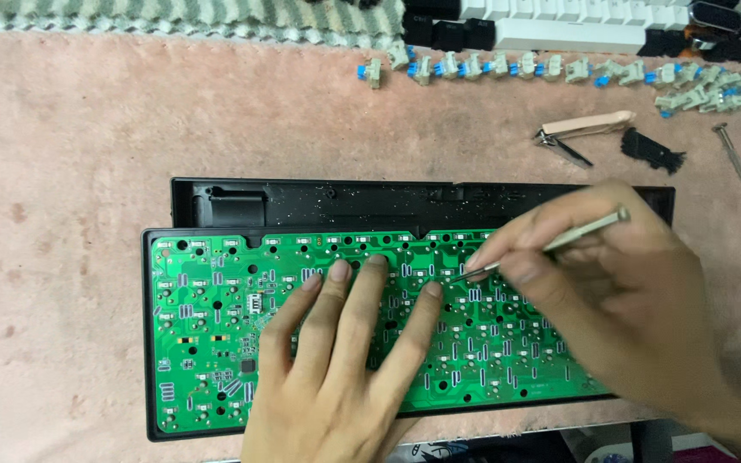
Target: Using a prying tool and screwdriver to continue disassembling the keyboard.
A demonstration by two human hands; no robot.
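A green keyboard circuit board (207,326) lies in a black keyboard case (302,204) on a pink cloth. My left hand (345,360) rests flat on the middle of the board, fingers spread and pressing down. My right hand (619,309) holds a small metal screwdriver (551,244) like a pen. Its tip touches the board just right of my left index finger. The right part of the board is hidden under my right hand.
A row of loose beige and blue key switches (559,73) lies along the far side. Black and white keycaps (559,26) sit behind them. Nail clippers (581,130), a black brush piece (649,150) and a second screwdriver (739,171) lie at right.
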